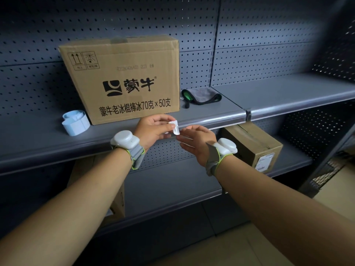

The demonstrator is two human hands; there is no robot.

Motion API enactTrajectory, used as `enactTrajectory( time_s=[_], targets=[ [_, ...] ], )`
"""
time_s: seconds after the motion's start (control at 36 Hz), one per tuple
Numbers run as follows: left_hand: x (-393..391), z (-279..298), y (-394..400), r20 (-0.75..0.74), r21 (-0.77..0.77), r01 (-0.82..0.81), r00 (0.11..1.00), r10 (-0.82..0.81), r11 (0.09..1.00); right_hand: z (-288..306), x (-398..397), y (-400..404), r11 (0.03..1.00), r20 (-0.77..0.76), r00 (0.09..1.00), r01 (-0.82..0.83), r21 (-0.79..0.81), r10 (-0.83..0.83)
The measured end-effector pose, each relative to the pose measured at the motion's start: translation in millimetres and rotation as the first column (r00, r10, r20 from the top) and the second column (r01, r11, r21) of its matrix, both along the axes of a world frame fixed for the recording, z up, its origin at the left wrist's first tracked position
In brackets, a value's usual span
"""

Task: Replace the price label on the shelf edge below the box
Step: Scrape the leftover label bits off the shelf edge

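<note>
Head view, as I read it: dim, cool, even light; source out of frame. Corners vignette dark. Wide-angle bending curves the shelf edge (221, 117) and stretches my forearms. Carton (123, 79) print sharp at centre; periphery soft and smeared. Faint sheen along the edge strip. Deep shadow beneath the shelves. White label (175, 127) slightly overexposed.
</note>
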State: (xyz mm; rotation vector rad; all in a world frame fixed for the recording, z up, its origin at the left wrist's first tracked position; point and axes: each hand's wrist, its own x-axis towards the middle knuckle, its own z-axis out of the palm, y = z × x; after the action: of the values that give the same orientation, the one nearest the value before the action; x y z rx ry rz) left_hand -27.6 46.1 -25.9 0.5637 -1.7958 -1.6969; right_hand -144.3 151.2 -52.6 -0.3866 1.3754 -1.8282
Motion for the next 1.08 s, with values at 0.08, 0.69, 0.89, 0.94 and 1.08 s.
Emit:
enactTrajectory(
  time_s=[0.08,0.69,0.89,0.94,1.08],
  targets=[
    [-4.6,0.7,5.4,0.009,0.008,0.009,1.000,-0.009,1.000,0.9,-3.8,5.0,1.000,-0.001,1.000,-0.018,0.006,0.018],
    [-30.4,-11.2,28.3,0.108,-0.212,-0.046,0.992,0.070,0.976,1.1,-15.7,27.0,0.998,-0.001,0.998,-0.066,0.012,0.066],
    [-28.3,-20.1,25.6,0.138,-0.284,-0.033,0.988,0.075,0.958,-2.5,-18.3,22.9,0.993,0.038,0.998,-0.061,0.106,0.057],
    [-26.1,-23.9,26.5,0.137,-0.308,-0.051,0.986,0.097,0.950,-3.8,-17.1,21.7,0.983,0.096,0.987,-0.138,0.120,0.127],
    [-22.5,-37.3,29.1,0.152,-0.378,-0.125,0.969,0.194,0.917,-5.1,-16.6,22.8,0.944,0.235,0.920,-0.329,0.027,0.313]
  ],
)
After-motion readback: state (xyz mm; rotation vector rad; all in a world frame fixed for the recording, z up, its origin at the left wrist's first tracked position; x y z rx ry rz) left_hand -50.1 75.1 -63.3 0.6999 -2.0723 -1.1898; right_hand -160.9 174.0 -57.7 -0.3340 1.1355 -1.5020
